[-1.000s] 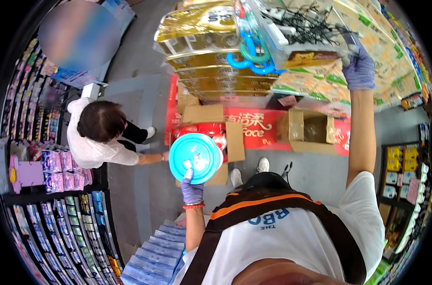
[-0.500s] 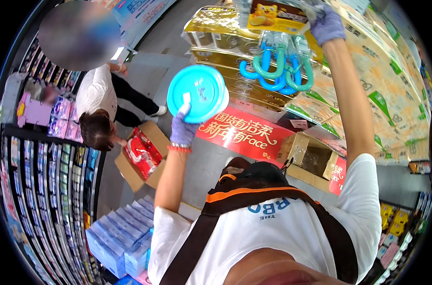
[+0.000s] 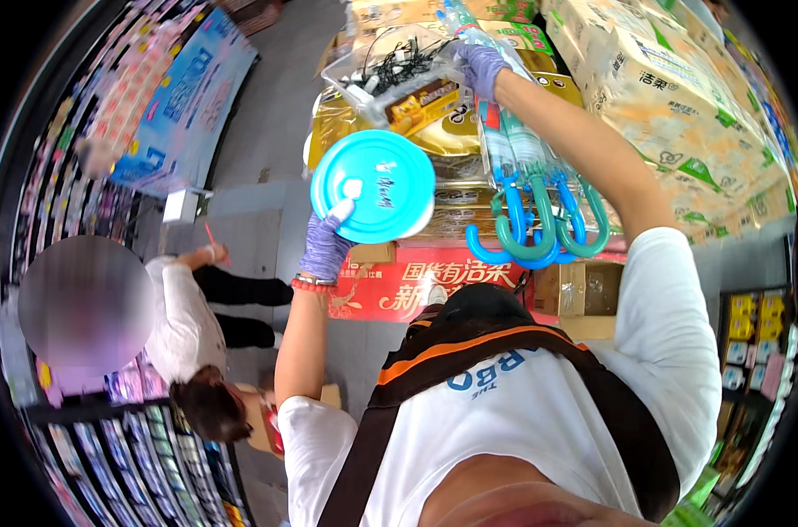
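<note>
My left hand (image 3: 327, 246), in a purple knit glove, grips a round tub with a bright blue lid (image 3: 377, 186). Its thumb presses on the lid near a small white sticker. At the upper middle, my gloved right hand (image 3: 481, 72) is closed on the right rim of a clear plastic box (image 3: 425, 104) with a yellow and brown label. Black cables with white pieces (image 3: 403, 66) lie inside it. Beside that hand, several clear-wrapped umbrellas (image 3: 526, 158) with blue and teal hooked handles rest on gold packs, their handles hanging over the front.
Large tissue packs (image 3: 671, 97) are stacked on the right. A red printed sheet (image 3: 372, 294) fronts the stack, with an open carton (image 3: 583, 290) beside it. On the left, another person in a white top (image 3: 184, 312) bends near a carton, before full shelves (image 3: 144, 465).
The view has shifted. The clear box has tipped, so its cables show, and now sits lower and further left with my right hand. The blue-lidded tub stays in my left hand.
</note>
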Demonstrator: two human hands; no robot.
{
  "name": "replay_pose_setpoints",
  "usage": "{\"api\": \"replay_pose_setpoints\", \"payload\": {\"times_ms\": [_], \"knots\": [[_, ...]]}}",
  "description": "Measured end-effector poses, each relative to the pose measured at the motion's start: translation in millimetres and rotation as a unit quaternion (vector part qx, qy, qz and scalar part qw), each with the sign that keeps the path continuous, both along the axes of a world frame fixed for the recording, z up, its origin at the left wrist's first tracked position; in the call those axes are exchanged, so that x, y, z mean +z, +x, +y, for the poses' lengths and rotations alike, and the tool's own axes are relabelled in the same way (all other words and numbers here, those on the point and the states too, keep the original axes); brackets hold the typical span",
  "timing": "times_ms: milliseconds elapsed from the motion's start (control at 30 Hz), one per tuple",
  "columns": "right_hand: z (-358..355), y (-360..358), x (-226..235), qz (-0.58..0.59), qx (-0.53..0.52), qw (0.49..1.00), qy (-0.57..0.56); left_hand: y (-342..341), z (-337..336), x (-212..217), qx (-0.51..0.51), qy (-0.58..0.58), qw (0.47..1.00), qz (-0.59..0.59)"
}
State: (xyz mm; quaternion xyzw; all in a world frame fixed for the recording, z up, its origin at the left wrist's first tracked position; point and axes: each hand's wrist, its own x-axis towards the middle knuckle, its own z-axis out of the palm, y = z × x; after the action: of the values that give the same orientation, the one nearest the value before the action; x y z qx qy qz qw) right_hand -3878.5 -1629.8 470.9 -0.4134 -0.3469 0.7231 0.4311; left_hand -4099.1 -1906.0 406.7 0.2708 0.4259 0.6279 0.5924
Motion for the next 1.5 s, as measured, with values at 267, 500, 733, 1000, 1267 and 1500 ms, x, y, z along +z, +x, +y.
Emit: {"api": "replay_pose_setpoints", "payload": {"times_ms": [267,500,733,1000,1267,1500], "knots": [[-16,41,3,-0.278,0.08,0.942,0.168,-20,50,30,-0.202,-0.032,0.978,0.043],[-104,56,31,-0.365,0.192,0.884,0.22,-95,42,14,-0.074,-0.039,0.993,0.081],[-115,-32,44,-0.394,0.211,0.669,0.594,-133,90,-11,0.064,-0.038,0.987,0.142],[-29,-157,40,-0.523,0.225,0.478,0.669,-123,111,-14,0.163,0.083,0.916,0.357],[-17,-231,35,-0.56,0.464,0.412,0.549,-74,91,-13,0.121,0.189,0.922,0.317],[-25,-254,33,-0.506,0.445,0.386,0.629,-83,90,2,0.042,0.158,0.919,0.359]]}}
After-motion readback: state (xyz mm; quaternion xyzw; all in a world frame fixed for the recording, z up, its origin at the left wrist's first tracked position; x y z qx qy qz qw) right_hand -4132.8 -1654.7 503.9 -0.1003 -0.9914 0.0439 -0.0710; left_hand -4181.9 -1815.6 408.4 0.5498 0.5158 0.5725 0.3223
